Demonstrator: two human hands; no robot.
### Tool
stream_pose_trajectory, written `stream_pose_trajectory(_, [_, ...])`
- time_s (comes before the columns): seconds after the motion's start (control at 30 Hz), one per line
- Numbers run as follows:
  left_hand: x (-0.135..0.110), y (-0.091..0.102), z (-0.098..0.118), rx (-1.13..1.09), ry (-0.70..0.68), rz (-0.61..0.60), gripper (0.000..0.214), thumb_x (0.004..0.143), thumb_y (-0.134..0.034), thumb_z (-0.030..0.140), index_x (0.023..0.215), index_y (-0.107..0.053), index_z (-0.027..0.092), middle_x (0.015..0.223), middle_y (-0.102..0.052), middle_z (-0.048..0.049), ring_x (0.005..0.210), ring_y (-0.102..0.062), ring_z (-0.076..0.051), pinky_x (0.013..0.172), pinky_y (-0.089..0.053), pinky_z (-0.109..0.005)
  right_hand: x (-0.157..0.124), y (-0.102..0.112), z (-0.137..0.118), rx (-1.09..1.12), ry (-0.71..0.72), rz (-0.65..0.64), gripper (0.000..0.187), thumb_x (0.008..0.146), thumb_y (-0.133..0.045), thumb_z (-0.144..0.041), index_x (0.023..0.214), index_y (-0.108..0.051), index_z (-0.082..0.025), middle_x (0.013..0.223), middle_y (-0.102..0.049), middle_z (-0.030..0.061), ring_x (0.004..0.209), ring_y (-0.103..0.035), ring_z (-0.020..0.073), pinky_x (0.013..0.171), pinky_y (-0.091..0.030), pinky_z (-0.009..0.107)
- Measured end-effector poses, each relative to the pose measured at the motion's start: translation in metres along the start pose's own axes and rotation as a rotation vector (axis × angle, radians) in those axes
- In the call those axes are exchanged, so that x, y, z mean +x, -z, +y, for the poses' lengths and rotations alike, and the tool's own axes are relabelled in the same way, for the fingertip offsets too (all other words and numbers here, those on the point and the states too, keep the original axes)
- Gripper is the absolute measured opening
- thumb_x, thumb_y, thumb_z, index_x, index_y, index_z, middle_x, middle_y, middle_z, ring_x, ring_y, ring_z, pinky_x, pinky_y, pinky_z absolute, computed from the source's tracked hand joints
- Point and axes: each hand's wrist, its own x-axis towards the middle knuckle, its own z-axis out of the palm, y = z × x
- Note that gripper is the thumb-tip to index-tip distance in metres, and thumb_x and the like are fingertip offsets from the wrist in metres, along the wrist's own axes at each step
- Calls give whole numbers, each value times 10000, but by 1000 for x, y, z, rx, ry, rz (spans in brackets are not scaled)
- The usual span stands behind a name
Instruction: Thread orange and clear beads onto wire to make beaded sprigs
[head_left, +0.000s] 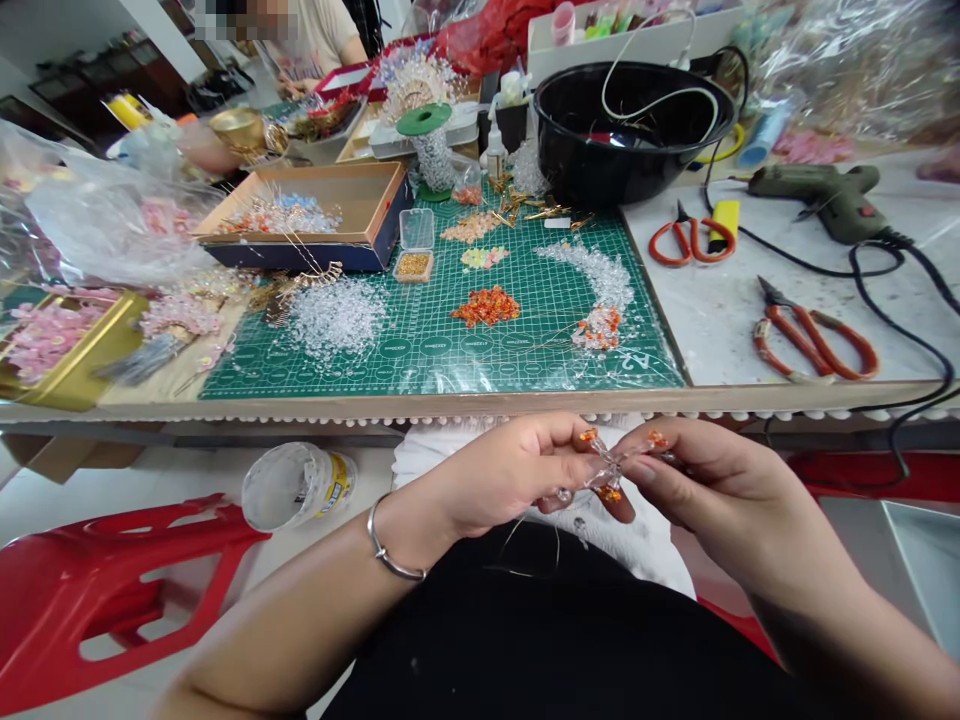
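Between my hands, just in front of the table edge, is a beaded wire ornament [609, 468] with clear petals and orange bead tips. My left hand [536, 462] pinches its left side between thumb and fingers. From the other side my right hand [697, 475] grips it, thumb against forefinger. Thin wires hang below it over my lap. On the green cutting mat [420, 360] lie a pile of orange beads [486, 306], a heap of clear beads [337, 318] and a curved strand of clear beads [600, 275] with an orange end.
Two orange-handled pliers [814, 335] and snips [690, 240] lie on the right, near a green glue gun [821, 195] and its black cable. Behind the mat stand a black basin [634, 140] and a cardboard box [315, 215]. Below left are a white bucket [281, 487] and red stool [150, 580].
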Motion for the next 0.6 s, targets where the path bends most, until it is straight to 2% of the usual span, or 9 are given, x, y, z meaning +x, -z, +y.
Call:
stream_pose_trajectory(0.07, [0, -1, -1, -26, 35, -3, 213, 889, -670, 343, 889, -542, 173, 731, -660, -18, 532, -375, -63, 541, -251, -244, 0, 2, 0, -102, 25, -17, 172, 905, -708, -423, 852, -760, -268, 770, -742, -1, 711, -663, 168, 669, -512, 264])
stream_pose_trajectory(0.13, [0, -3, 0, -23, 44, 51, 186, 854, -692, 295, 882, -555, 173, 692, -580, 24, 568, -406, -69, 556, -258, -237, 1, 3, 0, -228, 58, 2, 183, 910, -696, -429, 866, -753, -261, 800, -740, 5, 720, -652, 169, 663, -506, 264])
stream_pose_trajectory(0.23, [0, -5, 1, 14, -10, 131, 189, 811, -734, 264, 858, -579, 167, 751, -548, 27, 656, -457, -79, 624, -323, -228, 2, 3, 0, -324, 54, 51, 223, 889, -708, -463, 833, -718, -247, 757, -701, 9, 694, -621, 172, 616, -494, 266])
stream_pose_trajectory(0.33, [-1, -5, 2, 93, -73, 119, 149, 847, -699, 273, 863, -598, 164, 762, -530, 20, 669, -444, -90, 646, -348, -239, 4, 5, -2, -331, 25, 60, 316, 881, -697, -520, 752, -671, -233, 656, -607, 1, 610, -540, 154, 544, -453, 260])
stream_pose_trajectory(0.43, [-2, -4, 3, 166, -116, 98, 133, 892, -647, 284, 864, -609, 159, 751, -510, 17, 655, -408, -93, 630, -340, -245, 7, 7, -4, -273, -45, -7, 388, 888, -667, -566, 709, -638, -223, 580, -495, -26, 529, -422, 122, 466, -363, 243])
stream_pose_trajectory(0.6, [-3, -3, 6, 254, -101, 116, 208, 881, -681, 364, 867, -623, 165, 686, -452, 43, 616, -354, -91, 577, -291, -246, 9, 6, -9, -212, -184, -52, 473, 859, -656, -635, 652, -581, -216, 546, -401, -54, 492, -328, 96, 431, -260, 232])
